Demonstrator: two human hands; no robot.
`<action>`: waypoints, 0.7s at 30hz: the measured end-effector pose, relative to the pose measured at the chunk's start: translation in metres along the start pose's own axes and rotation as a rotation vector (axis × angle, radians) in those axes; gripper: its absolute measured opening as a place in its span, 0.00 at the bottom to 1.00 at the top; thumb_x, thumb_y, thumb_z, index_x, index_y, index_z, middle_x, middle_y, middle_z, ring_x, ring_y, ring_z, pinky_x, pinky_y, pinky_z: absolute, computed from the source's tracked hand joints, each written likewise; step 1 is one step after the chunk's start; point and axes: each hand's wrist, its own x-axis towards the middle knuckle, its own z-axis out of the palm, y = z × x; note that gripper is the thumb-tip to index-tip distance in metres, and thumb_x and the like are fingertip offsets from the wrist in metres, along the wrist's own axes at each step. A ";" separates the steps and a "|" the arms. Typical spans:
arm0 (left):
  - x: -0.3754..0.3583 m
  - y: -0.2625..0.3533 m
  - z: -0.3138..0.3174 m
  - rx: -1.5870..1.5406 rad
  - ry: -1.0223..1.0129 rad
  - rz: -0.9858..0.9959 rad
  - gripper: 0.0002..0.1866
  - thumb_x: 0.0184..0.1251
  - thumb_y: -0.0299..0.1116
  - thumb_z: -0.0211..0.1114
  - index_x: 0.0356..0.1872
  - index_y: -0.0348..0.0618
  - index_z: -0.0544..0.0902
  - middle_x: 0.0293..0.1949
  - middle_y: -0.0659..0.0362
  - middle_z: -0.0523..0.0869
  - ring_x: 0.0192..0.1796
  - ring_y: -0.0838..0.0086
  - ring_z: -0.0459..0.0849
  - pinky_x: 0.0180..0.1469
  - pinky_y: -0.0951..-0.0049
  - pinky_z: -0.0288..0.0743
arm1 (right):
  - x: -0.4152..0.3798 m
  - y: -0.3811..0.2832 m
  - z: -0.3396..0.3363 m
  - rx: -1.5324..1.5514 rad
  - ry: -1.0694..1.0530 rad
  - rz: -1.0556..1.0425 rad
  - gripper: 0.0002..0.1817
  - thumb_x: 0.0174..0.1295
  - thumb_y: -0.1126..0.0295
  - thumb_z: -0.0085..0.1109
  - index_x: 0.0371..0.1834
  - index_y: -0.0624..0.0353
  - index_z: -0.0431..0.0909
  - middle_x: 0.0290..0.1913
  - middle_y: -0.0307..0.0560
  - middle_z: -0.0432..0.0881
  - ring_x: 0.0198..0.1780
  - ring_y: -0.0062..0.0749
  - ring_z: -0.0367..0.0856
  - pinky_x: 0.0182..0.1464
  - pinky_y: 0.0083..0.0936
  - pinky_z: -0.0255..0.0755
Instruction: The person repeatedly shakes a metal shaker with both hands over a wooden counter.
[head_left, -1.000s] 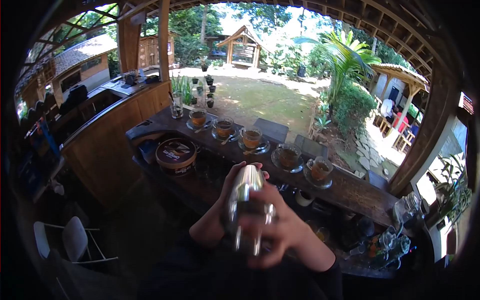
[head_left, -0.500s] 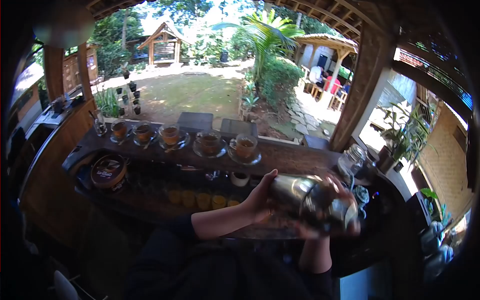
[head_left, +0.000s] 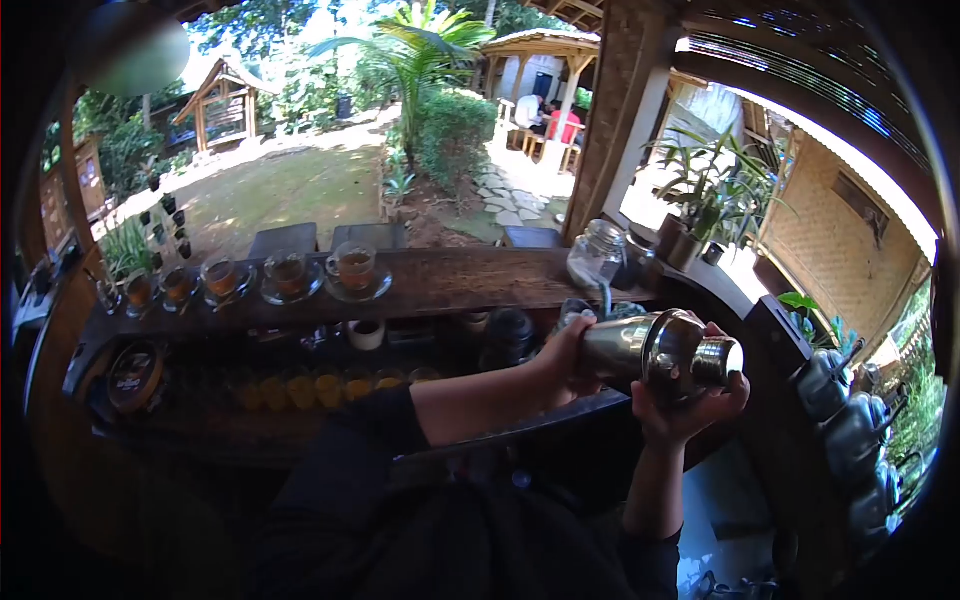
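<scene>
A shiny metal cocktail shaker (head_left: 625,343) lies almost level in the air, its capped end pointing right. My left hand (head_left: 565,360) is closed round the base end. Under the shoulder and cap, my right hand (head_left: 690,405) grips the other end, fingers wrapped round it. The shaker is held above the near edge of the wooden counter (head_left: 470,280). Beyond it stands a glass jar (head_left: 597,255) with a metal clasp lid. What the shaker contains is hidden.
Several glass cups of amber drink on saucers, one being a near cup (head_left: 354,268), line the raised ledge. Below are several glasses of orange liquid (head_left: 327,388), a white cup (head_left: 366,334) and a round brown sign (head_left: 135,375). Kettles (head_left: 858,430) hang at right.
My view has turned right. The shaker, blurred before, now shows sharply, still in both hands, with its capped end tipped higher and facing right.
</scene>
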 end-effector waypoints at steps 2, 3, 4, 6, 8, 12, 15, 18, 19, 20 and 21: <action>0.009 -0.007 0.013 -0.055 -0.287 -0.039 0.27 0.62 0.57 0.52 0.54 0.48 0.74 0.46 0.57 0.81 0.49 0.67 0.80 0.53 0.65 0.72 | 0.017 0.008 -0.012 0.167 0.012 -0.394 0.53 0.42 0.49 0.74 0.66 0.48 0.47 0.59 0.64 0.61 0.60 0.55 0.66 0.58 0.48 0.67; -0.004 -0.005 0.035 -0.046 -0.430 0.087 0.28 0.63 0.56 0.52 0.53 0.45 0.73 0.43 0.56 0.80 0.48 0.67 0.80 0.53 0.67 0.72 | 0.019 -0.027 -0.032 0.127 -0.105 -0.206 0.50 0.39 0.52 0.76 0.64 0.46 0.52 0.59 0.65 0.61 0.61 0.55 0.65 0.59 0.49 0.67; -0.029 0.001 0.060 0.035 -0.517 0.252 0.28 0.63 0.56 0.52 0.53 0.43 0.72 0.42 0.54 0.78 0.48 0.65 0.79 0.54 0.65 0.73 | 0.020 -0.048 -0.042 0.395 -0.170 -0.195 0.48 0.38 0.55 0.76 0.63 0.42 0.54 0.64 0.62 0.58 0.65 0.54 0.61 0.62 0.49 0.66; -0.032 0.006 0.077 0.174 -0.800 0.393 0.28 0.64 0.56 0.52 0.52 0.42 0.72 0.44 0.52 0.78 0.48 0.63 0.79 0.55 0.60 0.71 | -0.024 -0.063 -0.091 1.178 -0.165 0.621 0.51 0.32 0.62 0.78 0.63 0.36 0.55 0.68 0.52 0.53 0.71 0.55 0.51 0.63 0.47 0.66; -0.024 0.004 0.081 0.144 -0.801 0.394 0.26 0.64 0.55 0.51 0.51 0.43 0.72 0.41 0.52 0.79 0.47 0.62 0.80 0.55 0.59 0.72 | 0.008 -0.048 -0.063 0.725 -0.171 0.176 0.50 0.34 0.58 0.78 0.63 0.36 0.55 0.66 0.53 0.55 0.67 0.55 0.56 0.61 0.48 0.68; 0.054 -0.033 0.002 0.005 -0.202 -0.081 0.27 0.65 0.56 0.47 0.55 0.46 0.72 0.47 0.54 0.81 0.46 0.66 0.80 0.48 0.61 0.74 | -0.005 0.049 -0.037 0.237 -0.092 -0.032 0.50 0.40 0.65 0.77 0.62 0.46 0.47 0.60 0.59 0.62 0.60 0.51 0.68 0.56 0.44 0.69; 0.045 -0.045 0.001 -0.133 -0.213 -0.061 0.27 0.67 0.56 0.46 0.57 0.47 0.71 0.50 0.55 0.80 0.52 0.64 0.79 0.51 0.60 0.74 | -0.022 0.060 -0.032 0.378 0.045 0.268 0.53 0.39 0.66 0.77 0.64 0.48 0.45 0.60 0.59 0.62 0.57 0.50 0.70 0.56 0.47 0.68; 0.005 -0.015 0.034 -0.047 -0.506 0.050 0.27 0.66 0.55 0.48 0.59 0.49 0.69 0.50 0.55 0.79 0.52 0.64 0.78 0.53 0.63 0.73 | 0.014 0.004 -0.027 0.399 0.052 -0.275 0.49 0.40 0.63 0.78 0.63 0.30 0.52 0.58 0.54 0.64 0.58 0.50 0.69 0.59 0.56 0.67; -0.018 -0.004 0.053 0.025 -0.468 0.165 0.27 0.64 0.54 0.50 0.57 0.47 0.69 0.48 0.55 0.78 0.49 0.67 0.78 0.52 0.66 0.73 | 0.018 -0.014 -0.024 0.508 0.081 -0.341 0.45 0.39 0.63 0.78 0.60 0.28 0.57 0.58 0.54 0.64 0.57 0.51 0.70 0.60 0.57 0.67; -0.026 0.004 0.058 0.154 -0.618 0.319 0.26 0.64 0.53 0.52 0.54 0.44 0.69 0.47 0.54 0.76 0.47 0.69 0.78 0.51 0.67 0.72 | 0.019 -0.030 -0.021 0.612 0.110 -0.408 0.42 0.39 0.63 0.79 0.56 0.26 0.61 0.57 0.54 0.63 0.56 0.52 0.70 0.61 0.58 0.66; -0.036 0.012 0.063 0.172 -0.636 0.348 0.27 0.63 0.53 0.53 0.53 0.42 0.70 0.45 0.53 0.77 0.48 0.66 0.79 0.53 0.64 0.72 | 0.003 -0.049 -0.024 0.736 0.113 -0.224 0.36 0.38 0.64 0.79 0.50 0.31 0.67 0.58 0.55 0.62 0.58 0.53 0.69 0.61 0.57 0.66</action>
